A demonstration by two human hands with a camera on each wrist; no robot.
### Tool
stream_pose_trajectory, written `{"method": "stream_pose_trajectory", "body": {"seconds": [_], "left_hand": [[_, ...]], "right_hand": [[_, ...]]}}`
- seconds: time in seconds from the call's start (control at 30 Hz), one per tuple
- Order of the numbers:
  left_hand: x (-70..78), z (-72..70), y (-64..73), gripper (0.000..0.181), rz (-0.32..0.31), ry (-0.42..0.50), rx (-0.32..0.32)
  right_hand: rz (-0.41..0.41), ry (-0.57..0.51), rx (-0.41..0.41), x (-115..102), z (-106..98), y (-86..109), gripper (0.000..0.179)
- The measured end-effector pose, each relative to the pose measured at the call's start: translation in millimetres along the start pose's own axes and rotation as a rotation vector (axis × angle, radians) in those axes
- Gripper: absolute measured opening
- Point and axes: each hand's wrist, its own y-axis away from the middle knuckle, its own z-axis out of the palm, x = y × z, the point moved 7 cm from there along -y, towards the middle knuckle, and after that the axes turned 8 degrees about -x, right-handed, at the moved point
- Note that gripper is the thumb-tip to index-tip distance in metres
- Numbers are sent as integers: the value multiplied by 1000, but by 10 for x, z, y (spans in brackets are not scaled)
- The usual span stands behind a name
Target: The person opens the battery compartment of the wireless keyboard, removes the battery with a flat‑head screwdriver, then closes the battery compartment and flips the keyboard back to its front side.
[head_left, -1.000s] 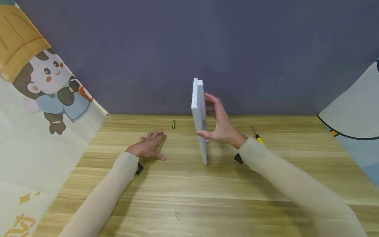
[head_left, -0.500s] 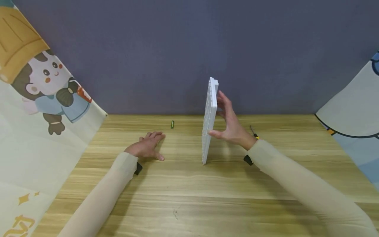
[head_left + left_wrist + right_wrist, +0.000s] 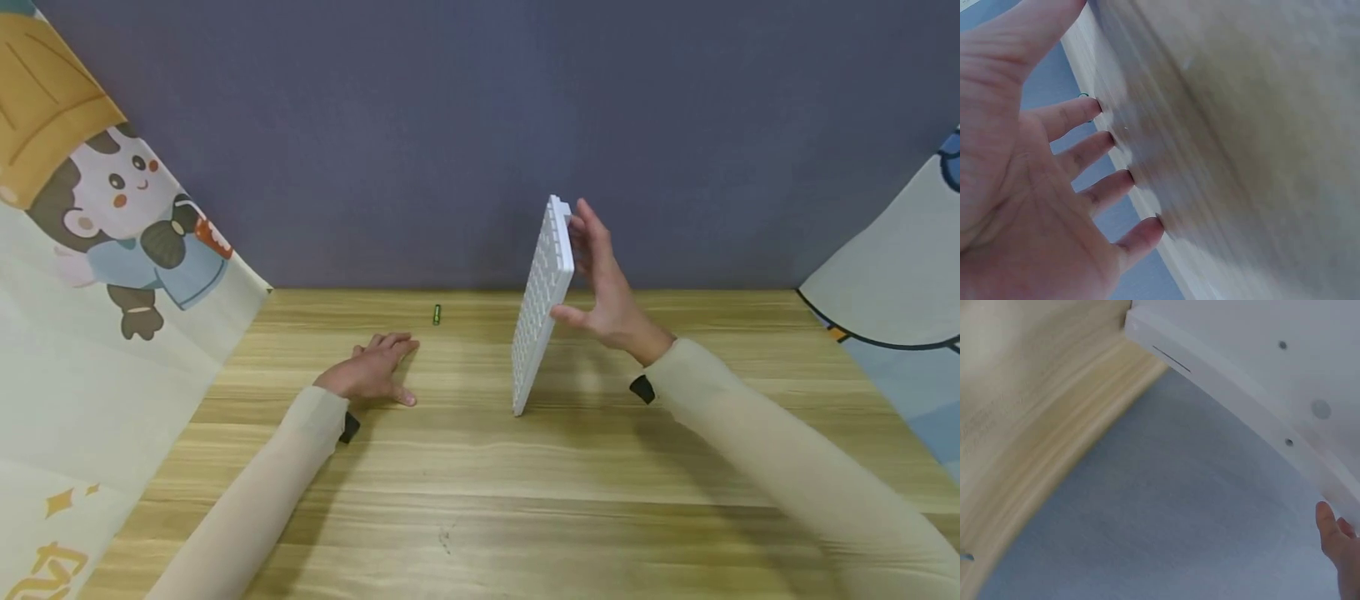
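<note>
A white keyboard stands on its short end on the wooden table, leaning right in the head view, with its keys toward the left. My right hand holds its upper part, thumb at the near edge and fingers at the far side. In the right wrist view the keyboard's plain underside shows, with fingertips at its edge. My left hand rests on the table with spread fingers; the left wrist view shows its fingertips touching the wood and nothing held.
A small green battery lies near the table's back edge, beyond the left hand. A dark grey panel rises behind the table. Printed cloths flank it on both sides.
My right hand has moved right and slightly up, tipping the keyboard's top to the right and bringing its keys into view. A yellow-handled screwdriver has gone out of sight behind the right arm. Left hand unmoved.
</note>
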Motion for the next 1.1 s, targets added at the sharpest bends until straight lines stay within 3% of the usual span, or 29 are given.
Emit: {"method": "stream_pose_trajectory", "body": {"seconds": [0.27,0.4,0.53,0.73,1.1], "left_hand": [[33,54,19,93,15,-57,41],[171,56,38,87,36,-57,43],[372,68,-22,84,83,-53,30],[600,101,-176,104,136,-21,45],[648,92,-286,121,96,20,27]], "right_hand": [[1,73,-30,-32,-154,18,113],[38,113,-45,-55,-205,63,112],[52,85,-61,-177,-246,89,109],[90,37,-106,-282,-243,159,100],[134,44,-129,-197,-244,280,97]]}}
